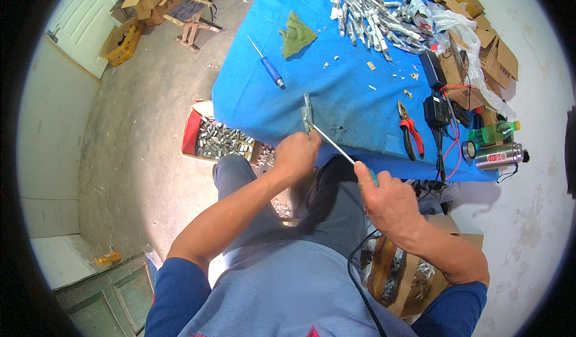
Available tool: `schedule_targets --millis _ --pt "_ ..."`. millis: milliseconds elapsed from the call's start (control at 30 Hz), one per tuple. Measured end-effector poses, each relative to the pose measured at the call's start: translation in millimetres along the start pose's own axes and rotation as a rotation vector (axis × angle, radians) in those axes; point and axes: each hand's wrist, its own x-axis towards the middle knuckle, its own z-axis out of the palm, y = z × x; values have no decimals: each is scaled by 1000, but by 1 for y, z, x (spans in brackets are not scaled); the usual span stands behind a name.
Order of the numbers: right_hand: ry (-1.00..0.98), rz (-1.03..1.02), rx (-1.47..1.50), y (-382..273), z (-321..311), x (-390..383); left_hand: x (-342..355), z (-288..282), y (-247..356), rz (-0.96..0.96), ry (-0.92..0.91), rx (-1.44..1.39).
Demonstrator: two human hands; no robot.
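At the near edge of the blue-covered table [252, 91], my left hand [297, 155] is closed round the lower end of a slim grey strip-like piece [307, 108], whose kind I cannot make out. The piece points away from me over the cloth. My right hand [389, 200] grips a screwdriver [336, 144] by its teal handle. Its long metal shaft slants up to the left, and the tip meets the grey piece just above my left fingers. A second screwdriver [272, 72] with a blue handle lies to the left on the cloth.
Many similar silvery strips [372, 22] are heaped at the far side. Red-handled pliers [410, 134], black power adapters [437, 110], a green bottle [495, 133] and a steel flask [501, 156] lie at the right. Below the table's left edge, a box [191, 134] holds small metallic pieces. Green cloths [296, 35] lie farther off.
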Motion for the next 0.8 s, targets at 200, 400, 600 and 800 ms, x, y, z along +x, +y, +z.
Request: schedule_targets --millis 200,400,600,800 --pt "-142 227 880 28 12 7 0 -7 -2 -87 -42 -16" --pt "-278 482 1379 25 26 -3 2 -2 -15 -146 -6 -102" --pt "-349 538 1539 30 27 0 11 12 -35 -211 -18 -291" --pt "-357 537 1474 29 19 -3 1 20 -29 -194 95 -236"
